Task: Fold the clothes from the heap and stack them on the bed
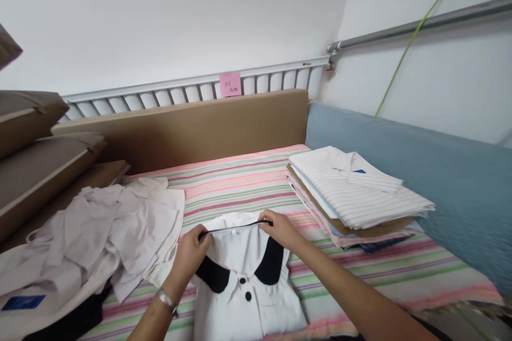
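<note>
A white blouse [276, 306] with a black rounded collar and black buttons lies on the striped cloth right in front of me, its lower part cut off by the frame. My left hand [192, 250] pinches the collar's left end near the neckline. On the opposite side, my right hand [278, 228] grips the collar's right end. Between the two hands the neckline's dark edge is stretched nearly straight. A silver bracelet [166, 301] circles my left wrist.
Left lies a loose heap of white garments [120, 224], beside stacked brown cushions [48, 165]. A pile of folded shirts [360, 192] stands right, against a blue padded panel [400, 144]. A brown panel [224, 128] and a radiator [160, 98] with a pink note [230, 84] line the back.
</note>
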